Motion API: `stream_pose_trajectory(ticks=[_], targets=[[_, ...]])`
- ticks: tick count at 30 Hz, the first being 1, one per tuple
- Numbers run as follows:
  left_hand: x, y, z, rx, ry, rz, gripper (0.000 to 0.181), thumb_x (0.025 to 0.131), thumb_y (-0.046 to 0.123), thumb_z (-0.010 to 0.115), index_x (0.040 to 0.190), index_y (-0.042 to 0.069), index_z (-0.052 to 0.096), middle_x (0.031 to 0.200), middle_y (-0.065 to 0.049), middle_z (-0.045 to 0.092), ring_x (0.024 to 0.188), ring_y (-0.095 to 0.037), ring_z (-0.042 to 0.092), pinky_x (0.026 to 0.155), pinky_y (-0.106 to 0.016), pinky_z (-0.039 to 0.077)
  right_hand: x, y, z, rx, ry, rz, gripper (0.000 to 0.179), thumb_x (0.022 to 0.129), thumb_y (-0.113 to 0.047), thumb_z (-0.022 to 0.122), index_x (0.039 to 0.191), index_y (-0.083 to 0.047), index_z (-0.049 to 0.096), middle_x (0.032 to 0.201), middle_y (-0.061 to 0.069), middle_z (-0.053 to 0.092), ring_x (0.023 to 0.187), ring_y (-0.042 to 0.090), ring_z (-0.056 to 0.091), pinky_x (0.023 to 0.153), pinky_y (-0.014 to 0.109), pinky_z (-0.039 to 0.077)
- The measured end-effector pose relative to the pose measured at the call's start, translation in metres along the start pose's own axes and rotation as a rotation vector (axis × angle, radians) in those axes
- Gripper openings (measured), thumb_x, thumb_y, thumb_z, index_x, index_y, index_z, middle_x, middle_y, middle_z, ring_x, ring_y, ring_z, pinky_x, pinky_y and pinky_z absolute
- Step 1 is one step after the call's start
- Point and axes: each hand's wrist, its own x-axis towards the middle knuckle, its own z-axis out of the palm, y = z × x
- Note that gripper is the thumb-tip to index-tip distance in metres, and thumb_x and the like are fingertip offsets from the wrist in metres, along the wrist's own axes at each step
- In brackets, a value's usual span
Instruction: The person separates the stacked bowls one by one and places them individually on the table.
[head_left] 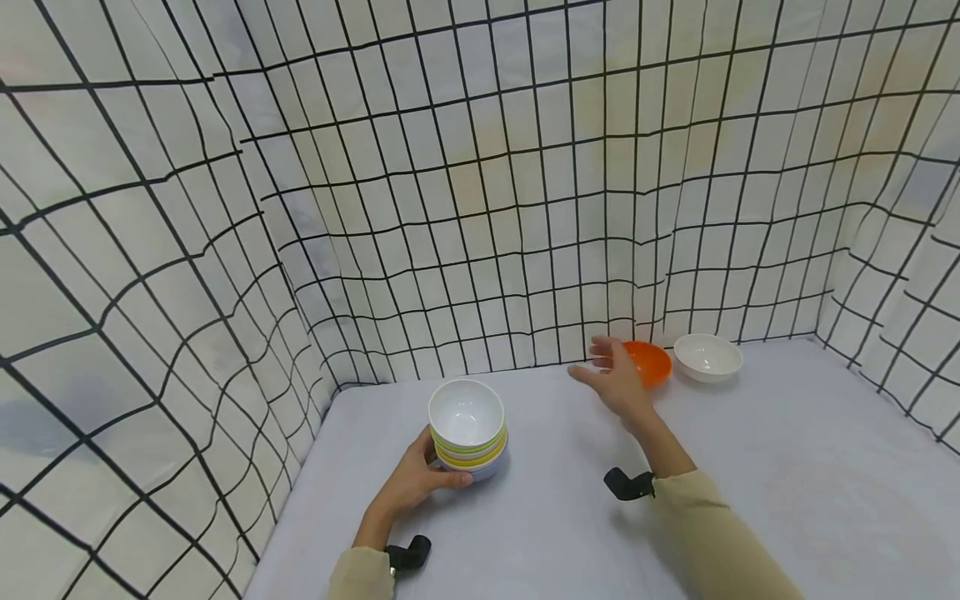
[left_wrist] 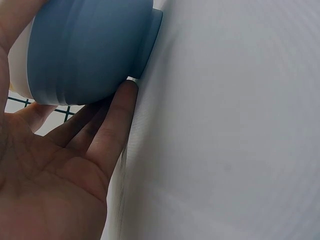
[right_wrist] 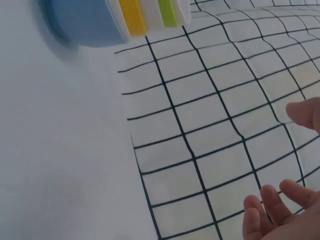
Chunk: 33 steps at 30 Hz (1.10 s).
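Observation:
A stack of nested bowls (head_left: pixel 467 414) stands on the table, white inside at the top, with green and yellow bands below. The lowest one is a blue bowl (left_wrist: pixel 90 50), its foot right at the table surface. My left hand (head_left: pixel 412 479) holds the stack low on its near left side, thumb in front and fingers round the left. My right hand (head_left: pixel 618 383) is raised with thumb and fingers spread, nothing between them. It partly covers an orange bowl (head_left: pixel 651 363) in the head view. In the right wrist view, its fingers (right_wrist: pixel 275 207) show at the lower right.
A white bowl (head_left: pixel 707 358) sits just right of the orange one, near the table's back edge. Behind and to the sides hangs a white cloth with a dark grid (head_left: pixel 480 208). A pale cloth covers the table (head_left: pixel 555 533).

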Motion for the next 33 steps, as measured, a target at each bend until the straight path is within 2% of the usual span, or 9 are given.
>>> stream_pose_trajectory(ticks=[6,10,15,22,26,29,33], targets=[[0.000,-0.001,0.001,0.006,0.002,0.014,0.110,0.068,0.027,0.097,0.158,0.027,0.033,0.156,-0.006,0.050,0.148,-0.038,0.043,0.123,-0.061,0.033,-0.009,-0.001,0.034,-0.067,-0.133,-0.052,0.073,0.090,-0.028,0.078,0.151,-0.013,0.041,0.149,0.015,0.050,0.136,0.036,0.049,0.118,0.056,0.043],[-0.001,0.001,0.000,0.010,-0.004,0.026,0.109,0.068,0.027,0.097,0.158,0.026,0.034,0.156,-0.006,0.051,0.148,-0.038,0.043,0.123,-0.061,0.033,-0.014,0.001,0.053,-0.064,-0.229,-0.061,0.072,0.088,-0.030,0.080,0.148,-0.016,0.045,0.147,0.010,0.053,0.133,0.032,0.052,0.118,0.054,0.043],[-0.001,0.002,0.000,0.013,-0.009,0.029,0.108,0.070,0.028,0.096,0.158,0.027,0.034,0.155,-0.005,0.051,0.148,-0.037,0.043,0.123,-0.061,0.033,-0.021,0.004,0.070,-0.065,-0.324,-0.087,0.071,0.086,-0.033,0.082,0.146,-0.017,0.049,0.147,0.008,0.055,0.131,0.027,0.054,0.117,0.053,0.044],[-0.001,0.002,0.000,-0.007,-0.014,0.024,0.105,0.071,0.026,0.096,0.157,0.027,0.035,0.153,-0.003,0.053,0.147,-0.035,0.045,0.122,-0.061,0.034,-0.028,0.009,0.090,-0.055,-0.439,-0.146,0.075,0.086,-0.034,0.082,0.149,-0.016,0.046,0.149,0.006,0.052,0.133,0.032,0.050,0.115,0.054,0.044],[-0.001,0.002,0.001,-0.016,-0.016,0.020,0.107,0.069,0.026,0.096,0.156,0.029,0.035,0.152,-0.002,0.053,0.146,-0.034,0.046,0.122,-0.061,0.035,-0.032,0.011,0.100,-0.040,-0.466,-0.165,0.083,0.085,-0.033,0.082,0.154,-0.016,0.039,0.153,0.006,0.046,0.134,0.031,0.046,0.115,0.057,0.042],[-0.002,0.003,0.002,-0.016,-0.010,0.016,0.108,0.068,0.027,0.097,0.157,0.031,0.035,0.153,-0.002,0.052,0.147,-0.034,0.045,0.122,-0.061,0.035,-0.035,0.010,0.105,-0.039,-0.459,-0.162,0.089,0.083,-0.035,0.083,0.156,-0.018,0.035,0.155,0.007,0.041,0.132,0.029,0.044,0.109,0.056,0.045],[-0.002,0.003,0.001,0.004,-0.008,0.029,0.109,0.069,0.027,0.096,0.158,0.029,0.033,0.155,-0.004,0.050,0.147,-0.036,0.044,0.121,-0.062,0.035,-0.036,0.008,0.111,-0.040,-0.442,-0.167,0.097,0.079,-0.038,0.087,0.157,-0.021,0.032,0.155,0.007,0.038,0.130,0.028,0.044,0.102,0.050,0.048]])
